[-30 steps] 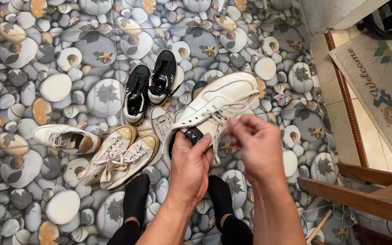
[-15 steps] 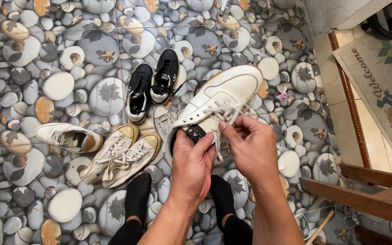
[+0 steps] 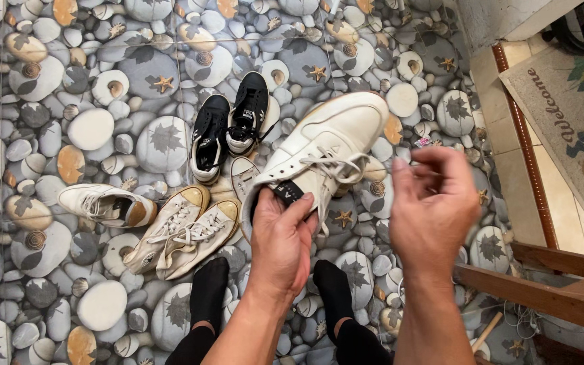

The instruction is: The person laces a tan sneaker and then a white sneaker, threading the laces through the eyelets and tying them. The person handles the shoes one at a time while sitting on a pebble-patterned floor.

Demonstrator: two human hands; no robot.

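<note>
The right hand (image 3: 434,203) has left the laces (image 3: 332,165) and moved to the right of the frame; half a second ago its fingers pinched them just beside the left hand (image 3: 284,233). Now it hangs in the air with fingers loosely curled and holds nothing, apart from the white sneaker (image 3: 326,145). The sneaker has also turned a little, its toe pointing more toward the upper right.

The left hand is closed around the heel end of the white sneaker, thumb on the black tongue label, and lifts it over the floor (image 3: 69,81). The sneaker is in the centre of the frame, just above that hand and to the left of the right hand. It looks like smooth leather, with a rounded toe, a tan sole edge and flat pale laces hanging loose.

I count seven shoes: the held one, two black sneakers (image 3: 228,128) with white soles side by side at upper centre, two cream canvas sneakers (image 3: 184,230) with rubber toe caps at lower left, one white sneaker with tan lining (image 3: 106,205) lying alone at the left, and one pale shoe (image 3: 241,177) partly hidden under the held one. The floor is glossy and printed with round pebbles, leaves and starfish. Two feet in black socks (image 3: 204,284) stand at the bottom. At the right there are a doormat (image 3: 569,122) and a wooden frame (image 3: 542,290).
</note>
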